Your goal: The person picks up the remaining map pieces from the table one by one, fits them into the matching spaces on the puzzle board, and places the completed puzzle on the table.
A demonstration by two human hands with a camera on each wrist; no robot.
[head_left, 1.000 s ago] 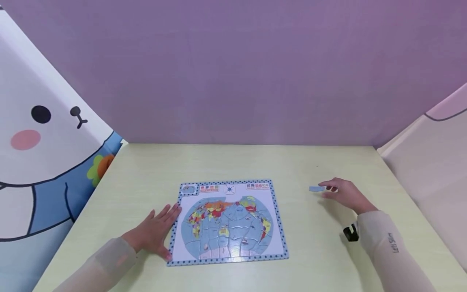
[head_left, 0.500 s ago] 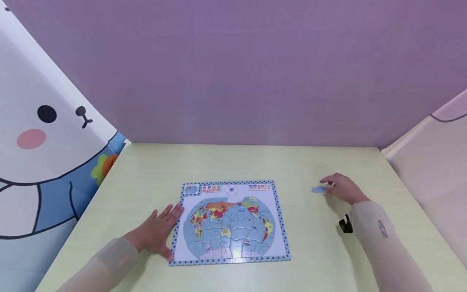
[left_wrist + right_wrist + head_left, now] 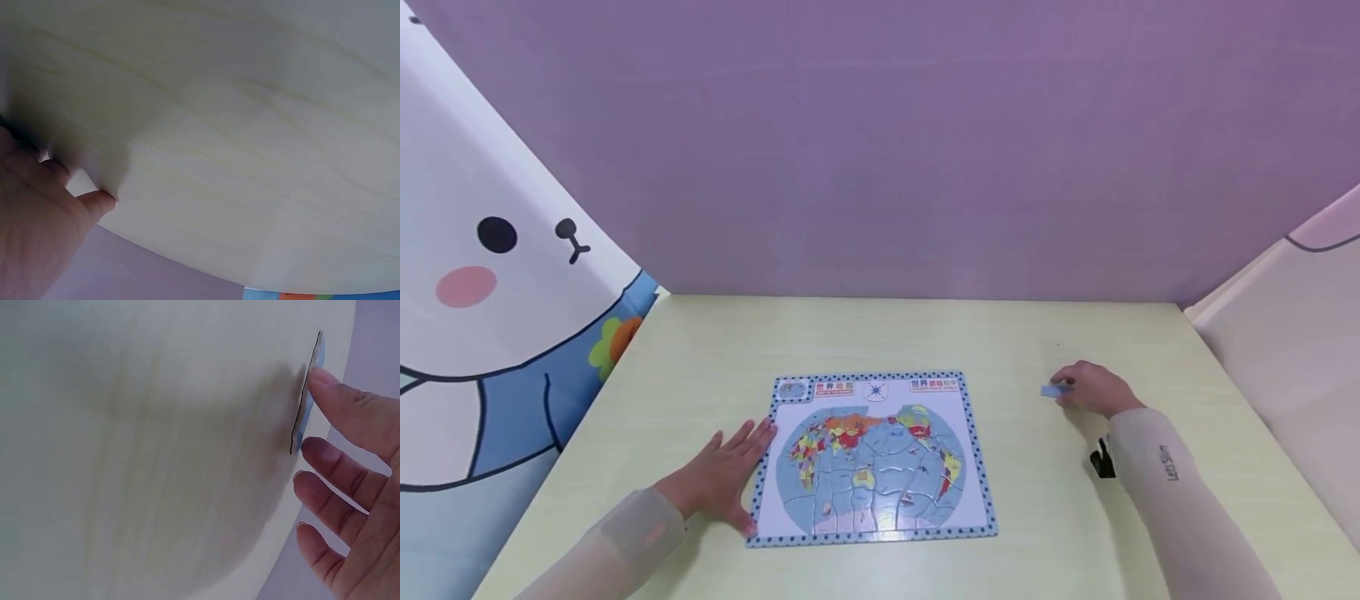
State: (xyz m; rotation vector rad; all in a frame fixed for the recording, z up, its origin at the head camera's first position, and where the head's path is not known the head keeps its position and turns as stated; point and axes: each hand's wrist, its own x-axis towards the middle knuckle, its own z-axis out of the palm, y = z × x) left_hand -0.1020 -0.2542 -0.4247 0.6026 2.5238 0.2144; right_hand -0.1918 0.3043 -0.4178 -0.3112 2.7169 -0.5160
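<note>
On the table lies a world-map jigsaw puzzle (image 3: 883, 467) in a white board with a blue dotted border. A gap shows at the top of its blue oval. My left hand (image 3: 722, 479) rests flat with spread fingers along the board's left edge. Right of the board, my right hand (image 3: 1093, 390) pinches a small blue puzzle piece (image 3: 1054, 390) between thumb and index finger. From the right wrist, the thumb presses the piece (image 3: 306, 400) near its middle, and the index fingertip meets its lower end. The other fingers curl loosely. In the left wrist view only part of the left hand (image 3: 44, 219) shows.
A pale wood-grain table (image 3: 880, 333) runs back to a purple backdrop (image 3: 880, 150). Printed cloth with a cartoon animal (image 3: 512, 333) hangs at the left. A black clip-like object (image 3: 1102, 460) sits at the right wrist.
My right hand loosened around the blue piece half a second ago, and its thumb and index finger have closed on it again. The left hand has stayed at the board's edge.
</note>
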